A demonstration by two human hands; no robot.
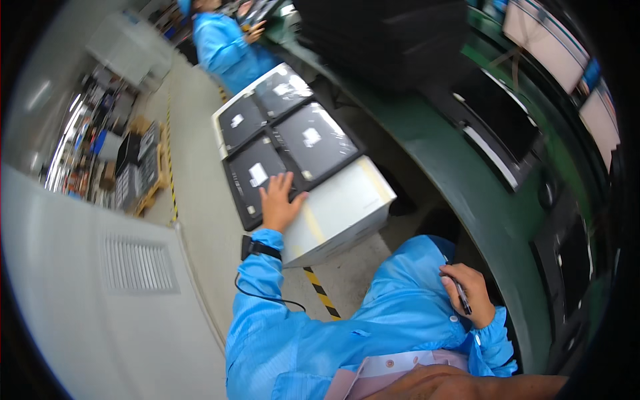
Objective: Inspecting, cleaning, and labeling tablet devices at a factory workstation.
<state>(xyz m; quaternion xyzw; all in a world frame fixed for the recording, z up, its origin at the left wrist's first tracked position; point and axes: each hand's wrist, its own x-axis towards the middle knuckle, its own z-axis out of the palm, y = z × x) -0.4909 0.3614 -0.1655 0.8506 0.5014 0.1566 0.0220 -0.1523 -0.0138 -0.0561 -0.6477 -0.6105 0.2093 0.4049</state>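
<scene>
My left hand (282,203) reaches forward with fingers spread, touching the near edge of a black flat panel (250,163) that bears a white label. Beside it lie more such panels, among them a shinier, film-covered one (327,143) and two farther off. They rest on a large white box (347,200) with pale tape on it. In my right hand (472,293), held near my thigh, is a dark pen (462,298), its tip pointing down. A black strap (260,249) with a cord circles my left wrist.
A green workbench (433,153) runs along the right, carrying a dark screen (500,120) and another (573,267). Ahead, a person in a blue smock (230,50) stands beyond the box. Loaded pallets (143,167) stand at left, past a white wall with a vent (140,263).
</scene>
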